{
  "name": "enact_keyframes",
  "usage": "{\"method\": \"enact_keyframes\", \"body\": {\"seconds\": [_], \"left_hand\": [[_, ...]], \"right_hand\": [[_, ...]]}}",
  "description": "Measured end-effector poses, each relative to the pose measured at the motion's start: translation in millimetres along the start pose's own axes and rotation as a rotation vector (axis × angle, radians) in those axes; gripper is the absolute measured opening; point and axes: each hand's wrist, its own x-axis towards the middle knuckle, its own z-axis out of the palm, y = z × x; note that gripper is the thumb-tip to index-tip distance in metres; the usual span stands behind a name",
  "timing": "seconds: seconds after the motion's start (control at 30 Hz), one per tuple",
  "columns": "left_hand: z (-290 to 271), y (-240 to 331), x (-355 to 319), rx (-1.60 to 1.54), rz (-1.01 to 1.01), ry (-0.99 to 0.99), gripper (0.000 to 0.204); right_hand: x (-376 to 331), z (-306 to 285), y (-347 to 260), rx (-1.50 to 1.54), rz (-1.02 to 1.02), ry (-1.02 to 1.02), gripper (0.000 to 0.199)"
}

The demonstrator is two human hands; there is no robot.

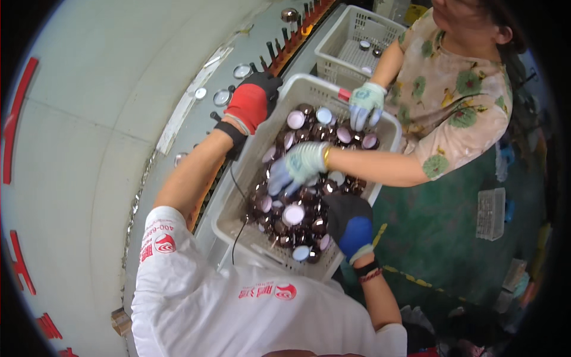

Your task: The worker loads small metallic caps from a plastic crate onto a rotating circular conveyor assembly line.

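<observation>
A large grey-white plastic basket (229, 229) in front of me is heaped with small, shiny, dark-brown round pieces (313, 224). Several show pale pink, white or bluish discs (293, 215). My left hand (254, 100), in a red and black glove, is at the basket's far-left rim beside the bench; its fingers are mostly hidden. Over the heap's right side is my right hand (351, 223), in a blue and black glove, its back toward me and its fingertips unclear. A co-worker's gloved hands (300, 166) are also in the basket, one reaching across the pieces.
Along the bench on the left runs a row of upright dark, red-based posts (279, 50). Round metal rings (222, 97) lie near it. A second white basket (339, 50) stands beyond, holding a few pieces. The co-worker (458, 89) stands at the right. A cable (237, 238) hangs over the near-left rim.
</observation>
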Motion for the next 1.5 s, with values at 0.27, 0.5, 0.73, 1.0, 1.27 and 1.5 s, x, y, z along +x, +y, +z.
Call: {"method": "enact_keyframes", "body": {"seconds": [0.27, 0.5, 0.73, 1.0, 1.27, 1.5], "left_hand": [[19, 63, -95, -0.098, 0.188, -0.334, 0.054], [-26, 17, -17, -0.301, -0.138, -0.14, 0.044], [-12, -113, 97, 0.015, -0.216, 0.072, 0.078], [10, -124, 126, -0.284, -0.542, 0.085, 0.11], [-7, -89, 81, -0.034, -0.5, -0.013, 0.033], [5, -69, 24, 0.06, -0.475, 0.151, 0.022]], "right_hand": [[16, 0, 4, -0.045, -0.036, 0.039, 0.025], [1, -3, 2, -0.031, -0.017, 0.001, 0.025], [24, -9, 16, 0.033, -0.004, -0.006, 0.026], [24, -10, 14, 0.052, 0.025, -0.056, 0.036], [15, -11, 4, -0.007, 0.009, 0.02, 0.026], [3, 1, 5, -0.026, -0.053, 0.097, 0.025]]}}
